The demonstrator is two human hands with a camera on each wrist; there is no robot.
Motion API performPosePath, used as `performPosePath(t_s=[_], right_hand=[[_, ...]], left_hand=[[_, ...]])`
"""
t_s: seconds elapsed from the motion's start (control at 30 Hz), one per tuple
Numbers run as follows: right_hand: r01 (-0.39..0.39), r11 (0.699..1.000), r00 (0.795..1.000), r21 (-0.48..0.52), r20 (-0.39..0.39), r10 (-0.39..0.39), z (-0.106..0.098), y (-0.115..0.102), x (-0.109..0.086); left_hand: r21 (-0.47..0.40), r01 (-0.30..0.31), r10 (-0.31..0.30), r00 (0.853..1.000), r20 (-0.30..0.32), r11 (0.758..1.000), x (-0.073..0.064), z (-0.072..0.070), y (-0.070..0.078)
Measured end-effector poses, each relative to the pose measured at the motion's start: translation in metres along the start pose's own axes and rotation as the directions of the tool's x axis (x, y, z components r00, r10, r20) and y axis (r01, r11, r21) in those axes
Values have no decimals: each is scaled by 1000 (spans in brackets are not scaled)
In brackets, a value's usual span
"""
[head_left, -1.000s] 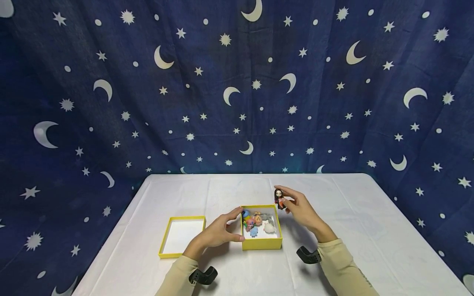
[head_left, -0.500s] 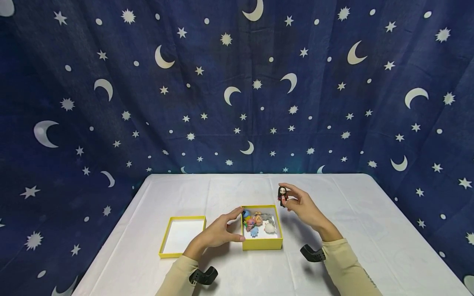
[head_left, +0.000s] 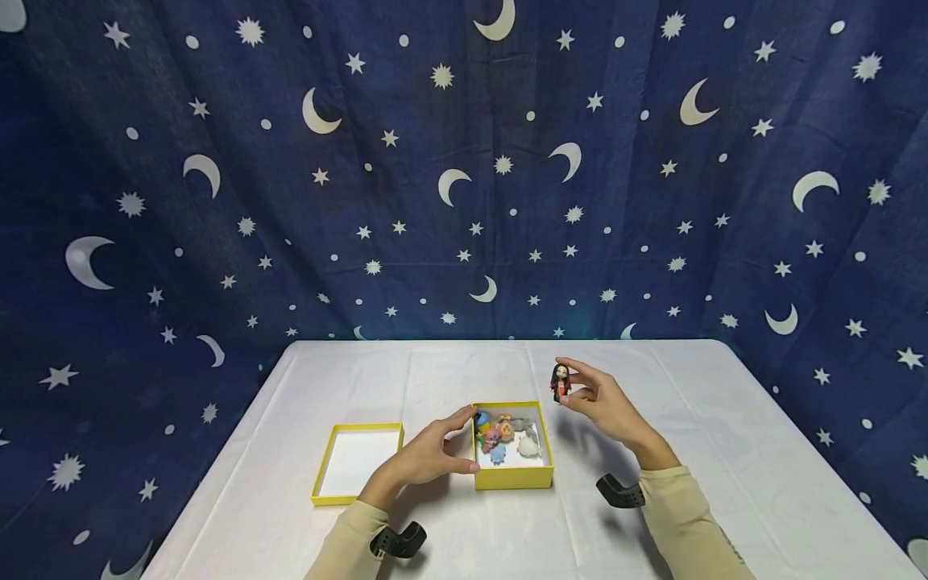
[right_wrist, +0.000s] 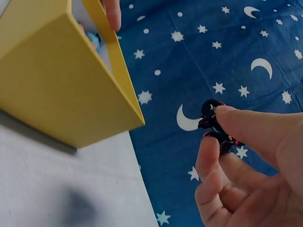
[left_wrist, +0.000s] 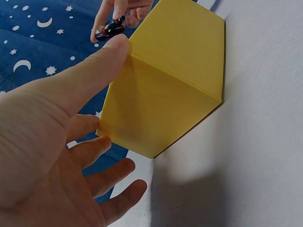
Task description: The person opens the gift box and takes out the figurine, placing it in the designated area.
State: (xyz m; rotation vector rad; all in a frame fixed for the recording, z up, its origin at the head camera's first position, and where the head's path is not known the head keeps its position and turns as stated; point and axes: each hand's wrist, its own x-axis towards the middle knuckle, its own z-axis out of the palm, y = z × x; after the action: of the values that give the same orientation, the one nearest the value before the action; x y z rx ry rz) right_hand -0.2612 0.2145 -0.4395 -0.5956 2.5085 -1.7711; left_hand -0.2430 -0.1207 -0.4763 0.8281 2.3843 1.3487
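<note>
A small figurine [head_left: 560, 383] with long black hair and red and black clothing is pinched between the thumb and fingers of my right hand [head_left: 602, 407]. It is raised over the table, just beyond the box's right far corner. My left hand [head_left: 426, 453] holds the yellow box [head_left: 513, 480] by its left side. Its thumb [left_wrist: 106, 61] is on one corner of that side and its forefinger at the other. Inside the box lie several small toys, among them a pink one [head_left: 490, 436], a white one [head_left: 528, 447] and a light blue one [head_left: 498, 455].
To the left of the box, a shallow yellow lid [head_left: 398, 441] with a white inside lies on the white-covered table [head_left: 449, 379]. A dark blue curtain [head_left: 406, 314] with moons and stars hangs behind the table.
My right hand has moved a little right and away from the box, carrying the figurine, which now stands more upright and faces me. The left hand and the box have stayed put.
</note>
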Motion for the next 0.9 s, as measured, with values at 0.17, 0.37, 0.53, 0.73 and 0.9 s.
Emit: performPosePath(t_s=[0.17,0.37,0.53,0.73,0.9], right_hand=[[6,999,1000,-54,3,-6,-3,6,0],[-9,1000,999,-28,51,10,-7,13,0],[8,1000,997,-26,73,-6,-10,18,-1],[-2,999,998,-37,70,4,-10,25,0],[-22,999,997,-48,76,25,-8,29,1]], left_hand=[[0,1,-1,1000,-1,1000,0,0,0],[1,3,-3,1000,0,1000,0,0,-1],[-6,4,-4,1000,2,1000,0,0,-1],[-3,6,-6,1000,5,1000,0,0,-1],[-1,-1,1,1000,6,1000,0,0,-1]])
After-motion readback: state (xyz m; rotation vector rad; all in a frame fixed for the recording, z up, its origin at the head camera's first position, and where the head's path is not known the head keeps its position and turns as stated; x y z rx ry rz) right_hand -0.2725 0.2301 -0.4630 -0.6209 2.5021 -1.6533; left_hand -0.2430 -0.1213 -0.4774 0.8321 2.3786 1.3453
